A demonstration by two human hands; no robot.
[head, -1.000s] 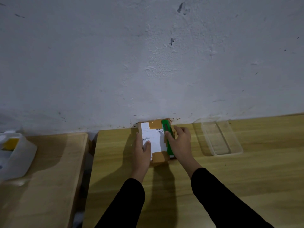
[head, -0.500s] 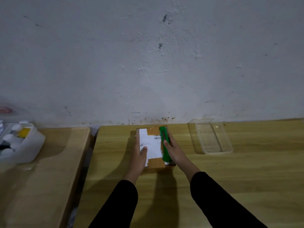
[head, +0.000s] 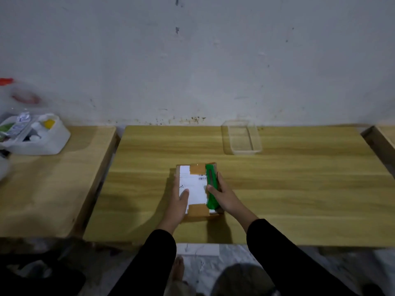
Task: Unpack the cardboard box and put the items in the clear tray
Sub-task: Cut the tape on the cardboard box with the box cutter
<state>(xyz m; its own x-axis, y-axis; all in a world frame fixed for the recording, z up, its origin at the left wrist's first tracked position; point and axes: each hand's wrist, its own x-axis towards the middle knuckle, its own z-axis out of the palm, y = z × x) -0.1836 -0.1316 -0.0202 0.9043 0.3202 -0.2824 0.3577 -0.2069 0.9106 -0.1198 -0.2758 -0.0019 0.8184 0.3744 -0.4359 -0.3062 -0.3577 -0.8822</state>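
A small cardboard box [head: 197, 188] with a white shipping label and brown tape lies in the middle of the wooden table [head: 277, 189], still taped shut. My left hand [head: 178, 202] grips its left side, thumb on the label. My right hand [head: 224, 196] grips the box's right side together with a green utility knife [head: 211, 189] that lies along the box's top right edge. The clear tray [head: 241, 136] stands empty at the back of the table, to the right of the box.
A second wooden table [head: 49, 184] stands to the left across a narrow gap, with a white organiser [head: 40, 135] of small items on it. Another table edge [head: 382, 137] shows at far right. The wall [head: 192, 60] runs along the back.
The box, held in both hands with the knife, has come from the back edge by the wall to the table's middle. The view has tilted downward.
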